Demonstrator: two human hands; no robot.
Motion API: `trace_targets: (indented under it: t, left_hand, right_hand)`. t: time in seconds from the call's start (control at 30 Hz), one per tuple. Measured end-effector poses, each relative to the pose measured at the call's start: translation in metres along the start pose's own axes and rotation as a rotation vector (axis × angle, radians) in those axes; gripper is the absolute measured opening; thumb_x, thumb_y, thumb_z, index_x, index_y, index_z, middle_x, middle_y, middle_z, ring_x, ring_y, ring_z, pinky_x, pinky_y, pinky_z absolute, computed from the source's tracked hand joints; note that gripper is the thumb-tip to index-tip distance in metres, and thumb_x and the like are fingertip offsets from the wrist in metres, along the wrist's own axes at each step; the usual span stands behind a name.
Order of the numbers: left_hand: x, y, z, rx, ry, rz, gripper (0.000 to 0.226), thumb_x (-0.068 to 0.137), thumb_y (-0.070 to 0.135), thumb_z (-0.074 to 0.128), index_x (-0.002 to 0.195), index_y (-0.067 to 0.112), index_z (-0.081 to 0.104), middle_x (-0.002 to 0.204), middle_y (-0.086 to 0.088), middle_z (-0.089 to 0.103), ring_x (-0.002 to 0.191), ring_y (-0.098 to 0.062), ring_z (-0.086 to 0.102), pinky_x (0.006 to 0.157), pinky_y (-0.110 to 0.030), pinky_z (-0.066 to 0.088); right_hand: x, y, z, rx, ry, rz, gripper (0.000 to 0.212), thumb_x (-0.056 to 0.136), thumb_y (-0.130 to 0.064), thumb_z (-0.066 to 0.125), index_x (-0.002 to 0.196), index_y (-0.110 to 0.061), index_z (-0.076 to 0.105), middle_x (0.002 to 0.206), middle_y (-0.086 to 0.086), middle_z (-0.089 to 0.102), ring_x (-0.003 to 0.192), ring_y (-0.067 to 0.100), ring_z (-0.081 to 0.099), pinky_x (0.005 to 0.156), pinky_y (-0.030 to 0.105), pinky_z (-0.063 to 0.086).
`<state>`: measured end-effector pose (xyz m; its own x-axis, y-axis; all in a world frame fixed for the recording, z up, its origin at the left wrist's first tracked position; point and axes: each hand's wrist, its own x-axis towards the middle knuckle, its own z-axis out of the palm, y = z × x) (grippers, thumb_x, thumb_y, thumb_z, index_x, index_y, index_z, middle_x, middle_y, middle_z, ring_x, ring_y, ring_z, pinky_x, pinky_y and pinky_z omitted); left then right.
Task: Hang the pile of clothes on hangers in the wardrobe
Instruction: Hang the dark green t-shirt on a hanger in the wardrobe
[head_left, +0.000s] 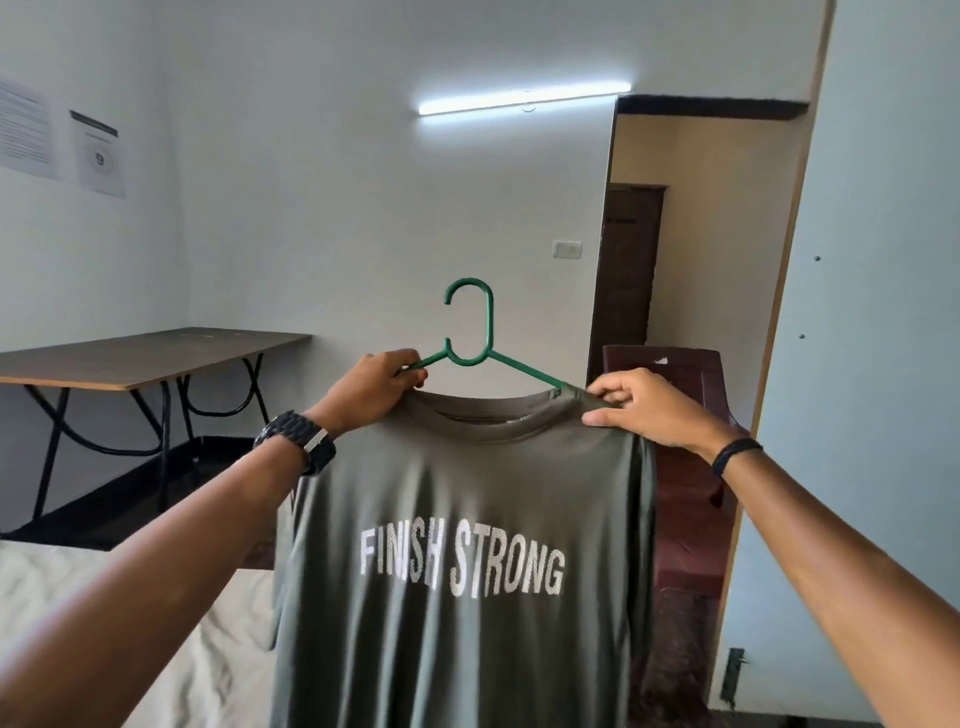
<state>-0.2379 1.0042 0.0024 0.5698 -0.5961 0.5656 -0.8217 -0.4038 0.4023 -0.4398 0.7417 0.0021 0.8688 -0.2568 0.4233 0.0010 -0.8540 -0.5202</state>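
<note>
An olive-green t-shirt (457, 519) printed "FINISH STRONG" hangs in front of me at chest height. A green plastic hanger (470, 332) sticks out of its neck, hook upright. The hanger's right arm runs under the collar; its left arm is bare down to my fingers. My left hand (374, 387) grips the hanger's left arm together with the collar edge. My right hand (639, 405) pinches the collar and shoulder fabric on the right side. The pile of clothes and the inside of the wardrobe are out of view.
A pale door panel (857, 364) with a wooden edge stands open at the right. A brown-topped folding table (145, 358) is at the left wall. A dark red plastic chair (675, 467) sits behind the shirt. A light bedsheet (104, 597) lies at bottom left.
</note>
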Motion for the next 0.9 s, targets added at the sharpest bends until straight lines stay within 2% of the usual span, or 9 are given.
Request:
trace_targets:
  t: [0.07, 0.17, 0.27, 0.33, 0.43, 0.47, 0.53, 0.7, 0.9]
  left_hand:
    - [0.003, 0.0, -0.003, -0.003, 0.019, -0.028, 0.018, 0.098, 0.024, 0.049, 0.085, 0.015, 0.058, 0.067, 0.001, 0.052, 0.06, -0.012, 0.045, 0.056, -0.023, 0.034]
    - [0.007, 0.003, -0.003, 0.004, 0.046, -0.07, 0.018, 0.098, 0.027, 0.048, 0.085, 0.017, 0.055, 0.072, -0.005, 0.055, 0.069, -0.024, 0.049, 0.06, -0.032, 0.035]
    - [0.008, 0.008, -0.002, 0.055, 0.078, -0.081, 0.016, 0.097, 0.03, 0.047, 0.087, 0.021, 0.053, 0.08, -0.011, 0.06, 0.079, -0.033, 0.055, 0.069, -0.038, 0.042]
    - [0.009, 0.014, -0.001, 0.091, 0.09, -0.063, 0.015, 0.098, 0.031, 0.046, 0.09, 0.021, 0.053, 0.083, -0.014, 0.061, 0.081, -0.035, 0.056, 0.072, -0.041, 0.046]
    - [0.013, 0.028, 0.002, 0.098, 0.106, -0.012, 0.014, 0.098, 0.031, 0.045, 0.089, 0.023, 0.05, 0.084, -0.014, 0.062, 0.081, -0.036, 0.055, 0.07, -0.041, 0.045]
    - [0.015, 0.033, 0.003, 0.101, 0.109, 0.004, 0.014, 0.098, 0.031, 0.045, 0.088, 0.023, 0.05, 0.084, -0.014, 0.062, 0.081, -0.036, 0.055, 0.069, -0.04, 0.044]
    - [0.018, 0.043, 0.007, 0.101, 0.121, 0.027, 0.014, 0.098, 0.031, 0.045, 0.089, 0.023, 0.051, 0.084, -0.014, 0.062, 0.081, -0.037, 0.056, 0.069, -0.04, 0.045]
    - [0.02, 0.055, 0.012, 0.074, 0.17, 0.027, 0.016, 0.098, 0.03, 0.046, 0.092, 0.018, 0.053, 0.079, -0.014, 0.059, 0.081, -0.039, 0.055, 0.066, -0.039, 0.041]
    - [0.017, 0.067, 0.011, 0.107, 0.191, 0.042, 0.019, 0.098, 0.03, 0.044, 0.098, 0.015, 0.056, 0.081, -0.014, 0.06, 0.081, -0.037, 0.055, 0.064, -0.036, 0.038]
  right_hand:
    - [-0.006, 0.004, -0.009, 0.044, 0.029, 0.022, 0.038, 0.075, -0.031, 0.079, 0.105, -0.008, 0.07, 0.098, 0.002, 0.073, 0.097, 0.013, 0.067, 0.096, 0.035, 0.051]
    - [-0.013, -0.002, -0.018, 0.124, 0.135, 0.026, 0.032, 0.075, -0.025, 0.079, 0.099, -0.007, 0.071, 0.095, 0.006, 0.074, 0.092, 0.013, 0.068, 0.096, 0.038, 0.05]
    - [-0.023, -0.006, -0.036, 0.237, -0.192, 0.186, 0.028, 0.082, -0.007, 0.072, 0.108, -0.002, 0.065, 0.103, 0.014, 0.072, 0.095, 0.023, 0.067, 0.097, 0.046, 0.046]
    - [-0.027, -0.008, -0.044, 0.017, -0.286, 0.181, 0.034, 0.084, -0.005, 0.07, 0.117, -0.006, 0.062, 0.112, 0.012, 0.069, 0.099, 0.023, 0.065, 0.094, 0.042, 0.047]
    - [-0.023, -0.026, -0.039, -0.275, 0.223, -0.162, 0.026, 0.082, -0.01, 0.072, 0.108, -0.013, 0.069, 0.106, 0.0, 0.066, 0.095, 0.016, 0.063, 0.09, 0.03, 0.048]
    - [-0.021, -0.036, -0.035, -0.276, 0.284, -0.283, 0.02, 0.083, -0.008, 0.07, 0.102, -0.013, 0.071, 0.101, 0.0, 0.066, 0.093, 0.015, 0.062, 0.087, 0.026, 0.047]
    - [-0.016, -0.052, -0.025, -0.37, 0.187, -0.38, 0.018, 0.086, -0.009, 0.065, 0.103, -0.014, 0.072, 0.103, 0.001, 0.067, 0.096, 0.015, 0.061, 0.088, 0.023, 0.042]
    - [-0.007, -0.049, -0.008, -0.631, -0.063, -0.249, 0.035, 0.091, -0.011, 0.052, 0.124, -0.015, 0.061, 0.121, 0.003, 0.059, 0.117, 0.019, 0.052, 0.099, 0.026, 0.035]
    - [-0.003, -0.061, -0.009, -0.636, -0.091, -0.104, 0.029, 0.087, -0.018, 0.057, 0.114, -0.012, 0.062, 0.105, 0.006, 0.061, 0.093, 0.018, 0.054, 0.082, 0.027, 0.043]
